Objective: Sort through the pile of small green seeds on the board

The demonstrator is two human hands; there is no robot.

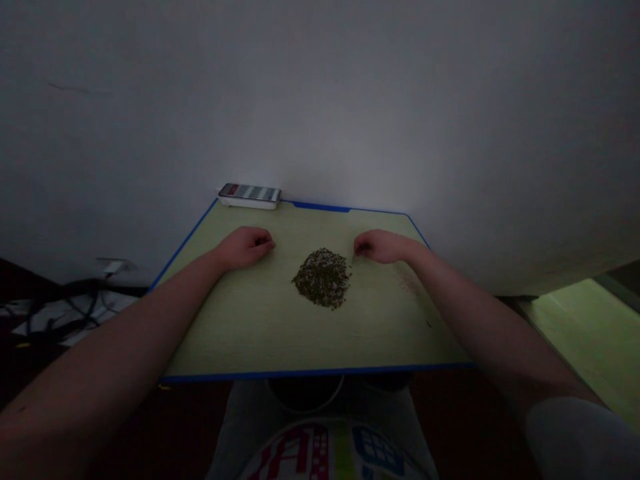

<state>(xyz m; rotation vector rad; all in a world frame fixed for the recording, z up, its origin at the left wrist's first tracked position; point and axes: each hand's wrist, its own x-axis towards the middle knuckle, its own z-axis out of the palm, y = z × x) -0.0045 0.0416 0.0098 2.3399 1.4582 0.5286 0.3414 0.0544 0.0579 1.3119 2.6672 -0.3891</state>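
Observation:
A pile of small brown-green grains or seeds (320, 279) lies in the middle of a pale yellow-green tabletop (240, 333). My left hand (246, 247) rests on the table to the left of the pile, its fingers curled into a loose fist; I see nothing in it. On the pile's right side, my right hand (379, 247) is closed, fingertips pinched. A thin, stick-like tool (353, 259) points down from those fingertips toward the pile's edge, too faint to name. A few loose grains lie near its tip.
A phone (250, 193) lies on a white box (249, 203) at the table's back left corner. Blue edging (320, 374) runs round the tabletop. Behind it stands a pale wall (320, 100). Dark cables (90, 300) lie at the left. A small dark speck (429, 325) is at the table's right.

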